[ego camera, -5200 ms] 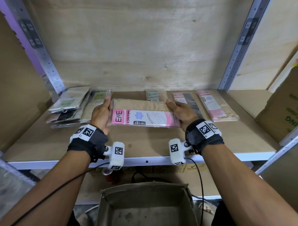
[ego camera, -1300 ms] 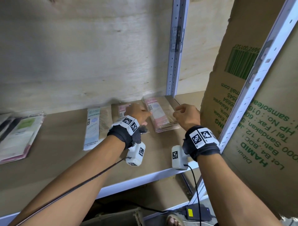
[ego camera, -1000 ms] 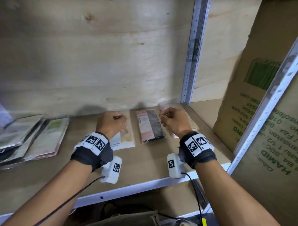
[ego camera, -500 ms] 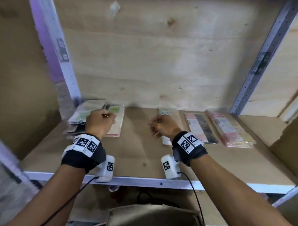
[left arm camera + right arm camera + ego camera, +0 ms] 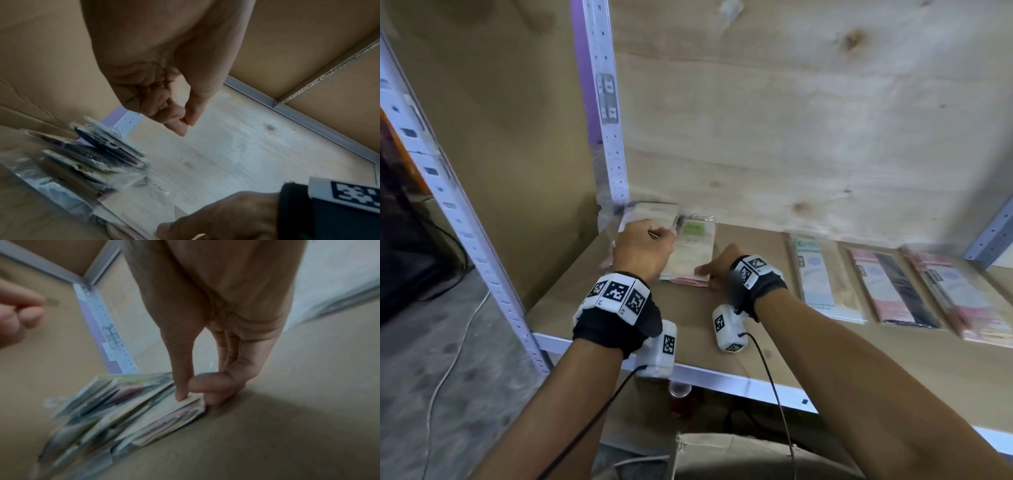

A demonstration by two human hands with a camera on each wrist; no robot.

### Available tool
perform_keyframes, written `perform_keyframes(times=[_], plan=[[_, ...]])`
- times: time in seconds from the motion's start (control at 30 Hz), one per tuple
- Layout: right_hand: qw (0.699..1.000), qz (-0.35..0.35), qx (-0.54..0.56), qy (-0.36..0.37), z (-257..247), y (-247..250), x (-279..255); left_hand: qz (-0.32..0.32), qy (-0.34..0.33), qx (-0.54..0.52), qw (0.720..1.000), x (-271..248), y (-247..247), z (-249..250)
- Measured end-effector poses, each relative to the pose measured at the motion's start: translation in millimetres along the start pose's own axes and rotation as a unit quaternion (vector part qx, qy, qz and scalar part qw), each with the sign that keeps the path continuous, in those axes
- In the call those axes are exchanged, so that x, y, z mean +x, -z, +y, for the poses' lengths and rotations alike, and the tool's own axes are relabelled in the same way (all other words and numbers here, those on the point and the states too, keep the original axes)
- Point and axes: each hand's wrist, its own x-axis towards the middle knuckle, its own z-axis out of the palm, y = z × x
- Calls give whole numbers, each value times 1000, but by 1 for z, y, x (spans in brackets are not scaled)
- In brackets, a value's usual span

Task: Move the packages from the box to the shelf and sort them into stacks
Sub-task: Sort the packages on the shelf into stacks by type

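Note:
A loose pile of flat packages [image 5: 695, 240] lies in the shelf's back left corner, fanned out in the left wrist view [image 5: 92, 154] and the right wrist view [image 5: 123, 410]. My left hand [image 5: 643, 246] hovers over the pile's left part with fingers curled and thumb against forefinger [image 5: 183, 121]; I see nothing held there. My right hand [image 5: 714, 270] pinches the pile's near right corner, thumb on top and fingers beside it [image 5: 191, 394]. Three sorted lots lie to the right: a blue-and-white pack [image 5: 822, 277], a pink-and-black pack [image 5: 890, 287] and a pink stack [image 5: 962, 294].
The wooden shelf board has a metal front edge [image 5: 722, 377] and a perforated upright [image 5: 606, 102] at the pile's back left. The box's rim [image 5: 739, 448] shows below the shelf. Bare board lies between the pile and the sorted lots. A cable trails on the floor at left.
Both hands moved left from the sorted lots to the loose pile. The right hand has reached the pile's near corner and pinches it. The pink pack held earlier is no longer in my hands.

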Motion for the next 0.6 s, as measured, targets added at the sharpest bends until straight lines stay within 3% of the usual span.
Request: perform_keyframes(times=[0.23,0.43,0.53,0.6], plan=[[999,-26,-34,-13,17,22,-6,-21,13,22,999,-8,-7,3],[994,-41,100,1,34,55,-40,-44,32,28,998,-12,-16,3],[988,-16,130,82,44,77,-68,-102,112,-82,985,-16,-27,8],[983,6,124,135,50,91,-86,-168,173,-211,947,-21,-34,14]])
